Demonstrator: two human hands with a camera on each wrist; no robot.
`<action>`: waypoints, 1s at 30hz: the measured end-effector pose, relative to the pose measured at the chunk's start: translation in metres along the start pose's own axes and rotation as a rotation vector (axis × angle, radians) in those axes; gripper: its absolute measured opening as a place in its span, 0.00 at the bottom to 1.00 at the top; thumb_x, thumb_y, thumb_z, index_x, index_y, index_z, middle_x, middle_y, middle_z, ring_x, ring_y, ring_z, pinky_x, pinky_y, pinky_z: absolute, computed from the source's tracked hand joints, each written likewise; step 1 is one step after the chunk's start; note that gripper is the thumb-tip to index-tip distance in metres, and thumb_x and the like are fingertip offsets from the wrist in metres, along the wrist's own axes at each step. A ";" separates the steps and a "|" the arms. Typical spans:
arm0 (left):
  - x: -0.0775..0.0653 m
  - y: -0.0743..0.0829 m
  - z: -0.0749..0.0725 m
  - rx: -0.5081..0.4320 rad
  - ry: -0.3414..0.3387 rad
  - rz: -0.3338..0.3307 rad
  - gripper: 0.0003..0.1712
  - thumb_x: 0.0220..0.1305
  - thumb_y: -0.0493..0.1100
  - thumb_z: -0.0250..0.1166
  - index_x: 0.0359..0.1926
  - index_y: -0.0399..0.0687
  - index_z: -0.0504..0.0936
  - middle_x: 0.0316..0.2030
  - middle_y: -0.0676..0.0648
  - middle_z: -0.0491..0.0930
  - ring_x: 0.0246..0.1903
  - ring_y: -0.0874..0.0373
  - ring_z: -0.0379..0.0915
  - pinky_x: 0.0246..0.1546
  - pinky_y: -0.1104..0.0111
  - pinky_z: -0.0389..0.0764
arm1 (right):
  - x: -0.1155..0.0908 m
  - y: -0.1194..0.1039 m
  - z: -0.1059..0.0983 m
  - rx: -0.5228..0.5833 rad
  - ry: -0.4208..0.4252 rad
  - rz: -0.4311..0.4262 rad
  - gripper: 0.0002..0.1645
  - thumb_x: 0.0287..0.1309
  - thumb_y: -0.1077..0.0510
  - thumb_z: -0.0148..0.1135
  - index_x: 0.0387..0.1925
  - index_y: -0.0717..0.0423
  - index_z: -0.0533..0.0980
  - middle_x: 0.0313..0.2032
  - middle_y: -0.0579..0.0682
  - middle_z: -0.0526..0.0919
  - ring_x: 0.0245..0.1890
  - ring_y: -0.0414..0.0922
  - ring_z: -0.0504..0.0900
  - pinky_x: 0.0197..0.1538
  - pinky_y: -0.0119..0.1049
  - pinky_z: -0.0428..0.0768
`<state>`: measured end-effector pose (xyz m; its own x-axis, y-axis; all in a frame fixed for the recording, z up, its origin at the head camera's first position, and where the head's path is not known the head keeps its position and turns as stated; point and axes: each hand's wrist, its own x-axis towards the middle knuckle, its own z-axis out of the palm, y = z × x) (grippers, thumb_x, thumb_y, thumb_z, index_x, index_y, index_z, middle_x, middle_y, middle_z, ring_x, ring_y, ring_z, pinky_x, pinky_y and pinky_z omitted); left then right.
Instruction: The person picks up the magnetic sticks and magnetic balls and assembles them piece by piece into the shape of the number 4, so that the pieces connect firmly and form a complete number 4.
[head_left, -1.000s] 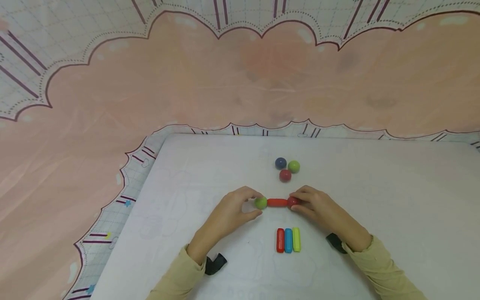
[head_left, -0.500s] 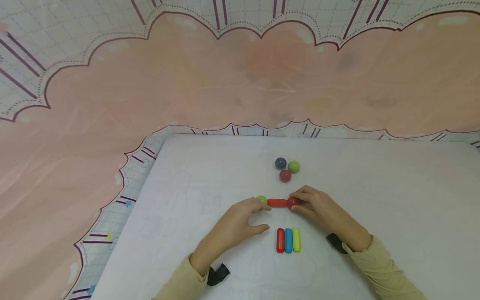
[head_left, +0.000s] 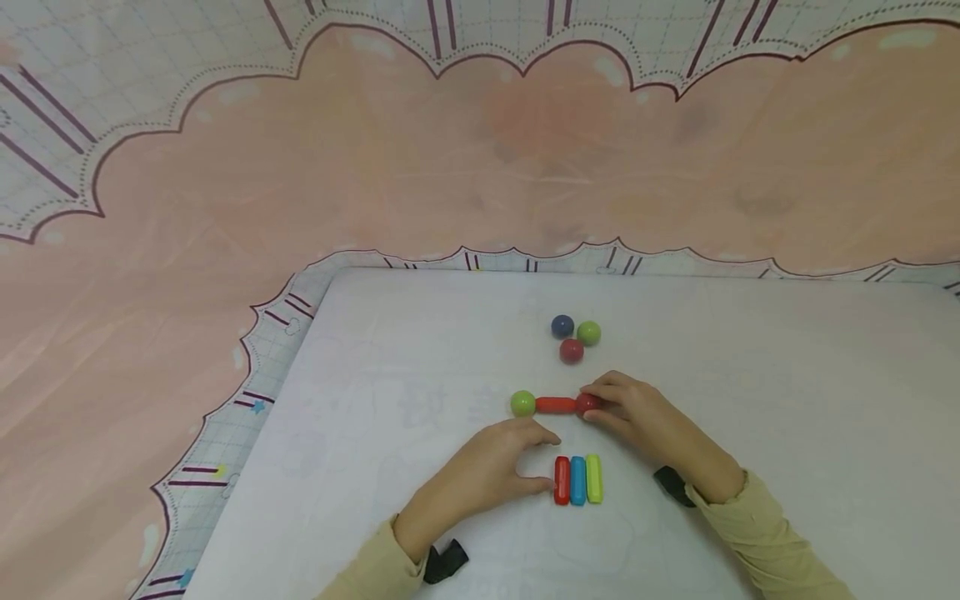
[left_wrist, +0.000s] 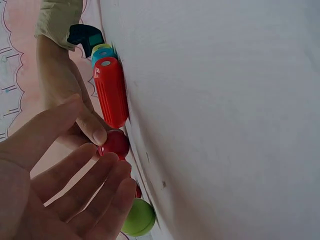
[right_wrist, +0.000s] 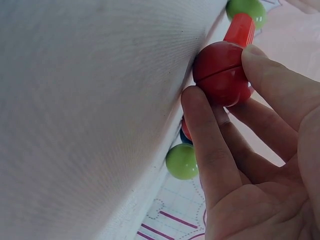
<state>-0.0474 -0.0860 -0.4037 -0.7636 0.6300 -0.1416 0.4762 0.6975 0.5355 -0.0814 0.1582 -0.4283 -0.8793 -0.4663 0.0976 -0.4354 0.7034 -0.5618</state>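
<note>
My right hand (head_left: 637, 417) pinches a red ball (right_wrist: 220, 72) between thumb and fingers. That ball sits at the right end of a red rod (head_left: 556, 405), and a green ball (head_left: 522, 403) is at the rod's left end, all three in one line on the white table. My left hand (head_left: 487, 468) holds nothing. Its thumb and fingers are spread apart, the thumb tip right at a second red stick (left_wrist: 111, 92) with a pale disc in its end. Beside that stick lie a blue stick (head_left: 577, 481) and a yellow-green stick (head_left: 594, 478), side by side.
Farther back on the white table (head_left: 420, 333) a dark blue ball (head_left: 562, 326), another green ball (head_left: 588, 333) and another red ball (head_left: 572, 351) stand in a cluster. A patterned peach cloth (head_left: 450, 167) surrounds the table's far and left edges.
My left hand has let go of the green ball and moved toward me and to the right, to the row of sticks. The right hand stays on the red ball.
</note>
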 end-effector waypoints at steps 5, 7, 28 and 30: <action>0.000 0.004 0.000 0.014 -0.033 0.021 0.32 0.53 0.56 0.76 0.58 0.53 0.81 0.55 0.57 0.81 0.57 0.63 0.74 0.60 0.67 0.75 | 0.000 0.000 0.000 0.011 0.006 0.002 0.21 0.56 0.58 0.72 0.51 0.60 0.83 0.42 0.49 0.83 0.40 0.42 0.80 0.46 0.39 0.85; 0.000 0.006 0.001 0.024 -0.045 0.029 0.33 0.53 0.57 0.76 0.59 0.53 0.81 0.55 0.57 0.80 0.57 0.64 0.74 0.60 0.68 0.75 | 0.000 0.000 0.000 0.016 0.003 0.008 0.21 0.56 0.58 0.72 0.51 0.60 0.82 0.43 0.49 0.83 0.40 0.42 0.80 0.46 0.39 0.85; 0.006 0.010 0.010 0.158 -0.066 0.057 0.29 0.53 0.56 0.76 0.55 0.53 0.83 0.50 0.57 0.82 0.54 0.63 0.74 0.56 0.70 0.77 | 0.001 -0.002 -0.002 0.023 -0.017 0.021 0.21 0.56 0.58 0.72 0.52 0.60 0.82 0.42 0.50 0.82 0.40 0.43 0.80 0.46 0.40 0.84; 0.005 0.010 0.010 0.160 -0.065 0.060 0.28 0.53 0.56 0.77 0.54 0.52 0.84 0.50 0.57 0.82 0.53 0.63 0.74 0.55 0.71 0.77 | 0.001 -0.002 -0.002 0.022 -0.020 0.021 0.21 0.56 0.58 0.72 0.52 0.60 0.82 0.42 0.50 0.82 0.40 0.43 0.79 0.46 0.40 0.85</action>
<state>-0.0424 -0.0722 -0.4073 -0.7044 0.6893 -0.1691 0.5874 0.6999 0.4064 -0.0815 0.1577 -0.4261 -0.8842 -0.4620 0.0695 -0.4122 0.7012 -0.5817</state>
